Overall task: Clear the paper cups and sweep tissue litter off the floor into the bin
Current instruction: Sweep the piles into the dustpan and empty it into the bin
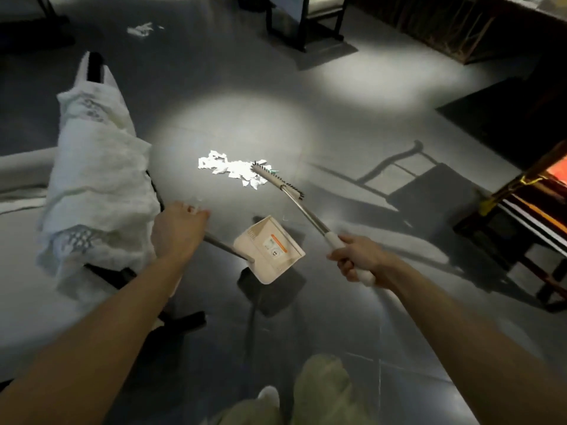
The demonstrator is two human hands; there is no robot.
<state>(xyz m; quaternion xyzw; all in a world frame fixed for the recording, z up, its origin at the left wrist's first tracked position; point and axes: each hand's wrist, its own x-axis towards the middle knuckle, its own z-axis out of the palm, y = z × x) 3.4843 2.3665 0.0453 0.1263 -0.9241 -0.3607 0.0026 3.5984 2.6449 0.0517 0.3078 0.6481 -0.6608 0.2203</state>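
Head | tissue litter (233, 171) — crumpled, white, torn | right grip (357, 260) clasps broom (306, 213) | left grip (178, 231) clasps dustpan handle (225, 247)

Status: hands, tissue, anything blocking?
Left hand grips dustpan; right hand grips broom. Broom head against tissue pile, dustpan short of it. Second tissue scrap farther off. Draped chair at left, clear of sweep.

The tissue litter (233, 171) is bright white on a glossy grey floor (352, 124). The broom (277, 180) has a beige head, black bristles, a silver shaft and a white grip. The dustpan (270, 250) is cream, with an orange-striped white label. A white cloth (95, 179) carries grey dotted patches — trousers (319, 391) are pale green.
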